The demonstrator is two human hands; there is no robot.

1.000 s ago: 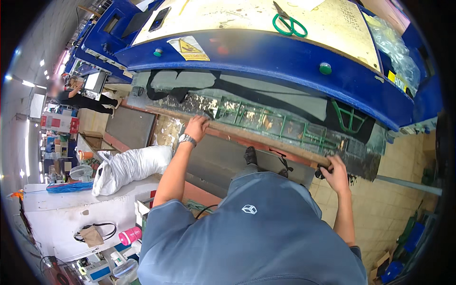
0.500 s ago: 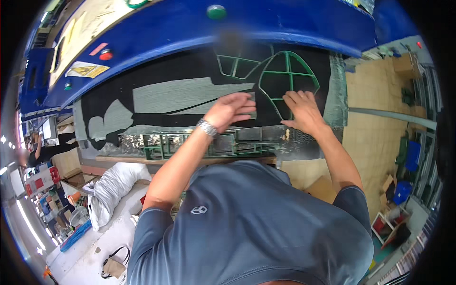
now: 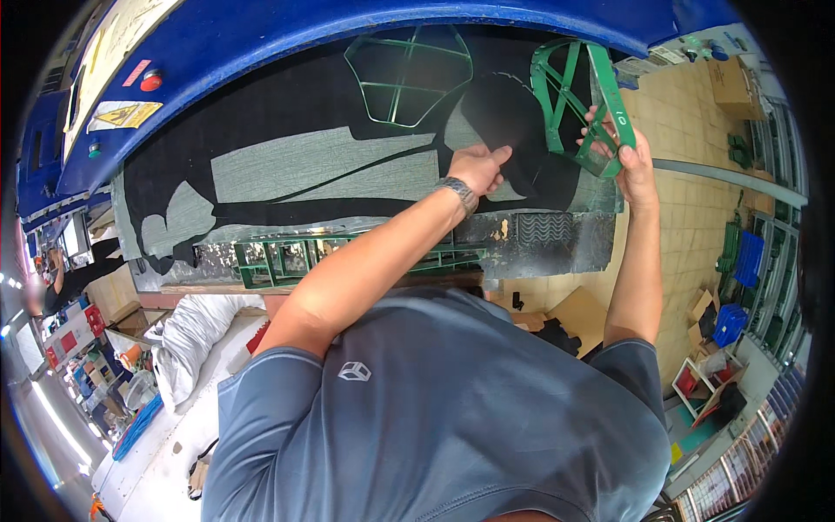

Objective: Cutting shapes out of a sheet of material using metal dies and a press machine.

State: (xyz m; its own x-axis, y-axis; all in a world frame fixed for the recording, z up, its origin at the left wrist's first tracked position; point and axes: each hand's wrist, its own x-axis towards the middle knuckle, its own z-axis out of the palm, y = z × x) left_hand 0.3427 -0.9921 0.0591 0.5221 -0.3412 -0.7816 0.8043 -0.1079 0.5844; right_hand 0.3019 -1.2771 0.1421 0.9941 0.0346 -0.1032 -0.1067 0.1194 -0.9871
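Observation:
My right hand (image 3: 637,170) grips a green metal cutting die (image 3: 557,100) by its lower right side. The die is raised and tilted at the right end of the black sheet (image 3: 287,113). At the middle, my left hand (image 3: 478,170) is closed, thumb and fingers pinching the lower edge of a rounded black cut piece (image 3: 500,109). That piece sits off its cut-out, so grey backing shows along its left side. A second green die (image 3: 404,83) lies flat on the sheet, left of the piece.
A blue machine beam (image 3: 348,35) spans the far side of the work surface. Several long green dies (image 3: 287,261) lie along the near edge. Grey backing (image 3: 287,165) shows through cut-outs at left. A white table with a silvery bundle (image 3: 204,335) stands at near left.
My right hand has lifted the die off the sheet, to the right. My left hand has moved right and closed on the black piece, which was previously inside the die's outline.

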